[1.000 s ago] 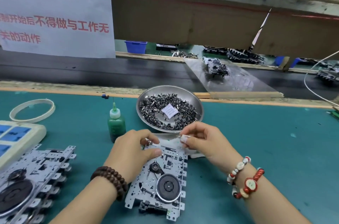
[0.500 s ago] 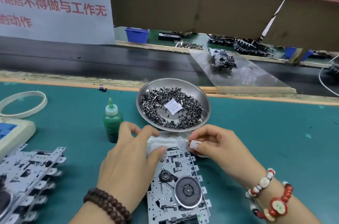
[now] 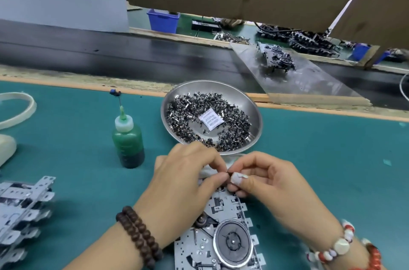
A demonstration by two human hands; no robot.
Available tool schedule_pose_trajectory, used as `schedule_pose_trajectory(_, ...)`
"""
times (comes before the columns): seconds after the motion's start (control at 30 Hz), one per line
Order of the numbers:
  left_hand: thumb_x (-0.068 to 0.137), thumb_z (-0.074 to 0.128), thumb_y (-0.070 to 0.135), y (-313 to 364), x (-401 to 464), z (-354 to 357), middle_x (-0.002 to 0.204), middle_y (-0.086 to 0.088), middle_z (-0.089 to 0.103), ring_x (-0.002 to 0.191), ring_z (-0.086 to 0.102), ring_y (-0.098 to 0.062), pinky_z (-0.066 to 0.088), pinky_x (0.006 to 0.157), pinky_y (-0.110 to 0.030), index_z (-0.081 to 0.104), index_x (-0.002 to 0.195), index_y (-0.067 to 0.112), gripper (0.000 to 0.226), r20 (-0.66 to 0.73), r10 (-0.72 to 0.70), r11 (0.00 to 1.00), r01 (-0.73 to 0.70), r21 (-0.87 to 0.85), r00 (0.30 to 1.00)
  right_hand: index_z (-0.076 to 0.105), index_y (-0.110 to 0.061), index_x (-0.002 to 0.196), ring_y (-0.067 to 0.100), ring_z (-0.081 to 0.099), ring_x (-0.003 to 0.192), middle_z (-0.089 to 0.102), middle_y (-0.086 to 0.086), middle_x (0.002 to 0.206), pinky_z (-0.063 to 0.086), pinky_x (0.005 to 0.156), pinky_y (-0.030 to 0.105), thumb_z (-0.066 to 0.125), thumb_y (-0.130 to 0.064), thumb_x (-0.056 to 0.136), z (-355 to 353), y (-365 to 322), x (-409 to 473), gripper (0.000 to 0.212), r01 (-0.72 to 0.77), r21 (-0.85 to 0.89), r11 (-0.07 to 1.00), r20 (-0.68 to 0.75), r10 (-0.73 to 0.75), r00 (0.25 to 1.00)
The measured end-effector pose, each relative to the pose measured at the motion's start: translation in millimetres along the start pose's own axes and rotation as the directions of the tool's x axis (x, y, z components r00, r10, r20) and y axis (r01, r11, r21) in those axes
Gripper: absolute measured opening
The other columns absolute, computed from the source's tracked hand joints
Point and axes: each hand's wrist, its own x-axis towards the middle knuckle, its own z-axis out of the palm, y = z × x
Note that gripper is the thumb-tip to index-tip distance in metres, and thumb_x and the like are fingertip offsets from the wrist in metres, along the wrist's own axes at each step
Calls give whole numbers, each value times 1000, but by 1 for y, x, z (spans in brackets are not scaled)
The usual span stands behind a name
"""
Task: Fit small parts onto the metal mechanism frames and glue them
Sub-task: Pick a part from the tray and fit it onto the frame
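Teal felt mat [image 3: 309, 170] bears round steel dish [image 3: 247, 101], stamped metal frame [image 3: 221, 203].

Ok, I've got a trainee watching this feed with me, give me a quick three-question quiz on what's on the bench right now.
1. True or false: the green glue bottle stands upright with nobody touching it.
2. Multiple choice: the white paper packet lies (A) among the small parts in the metal dish, (B) on the mechanism frame, (C) beside the stack of frames.
3. Fill in: the left hand and right hand meet fingertip to fingertip over the frame's ____ end, near or far from the person.

Key: 1 true. 2 A. 3 far; what they pinch is too small to name.
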Motion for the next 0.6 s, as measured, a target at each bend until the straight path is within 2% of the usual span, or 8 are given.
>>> schedule_pose_trajectory(0.13,77,42,54,-3,-3,0,93,28,47,99,33,10,28,93,-26,48,77,43,12,34,-20,998,18,55,999,68,-18,70,9,67,65,71,5,71,50,56,15,66,0,79,-2,-2,-3,20,-14,-76,997,-23,12,1000)
schedule_pose_trajectory(0.3,82,45,48,-5,-5,1,91,27,47,98,32,10,29,91,-25,47,75,41,10,46,-42,998,40,58,998,67,-23,74,1,57,65,64,-9,75,47,52,15,67,-6,80,0,-2,-7,18,12,-361,933,-33,-26,999)
schedule_pose_trajectory(0.43,84,46,47,-5,-5,2,91,24,48,95,35,9,29,91,-25,48,77,40,10,51,-47,998,45,46,998,66,-20,66,0,55,63,58,-14,74,48,49,15,69,-5,78,4,-2,-8,20,28,-396,918,-33,-44,998)
schedule_pose_trajectory(0.6,85,49,44,-5,-5,2,89,22,50,94,38,7,32,93,-28,47,73,42,12,53,-46,999,45,6,998,66,-25,71,0,55,62,60,-12,75,47,49,14,69,-7,79,5,-5,-8,20,21,-419,908,-38,-41,998)
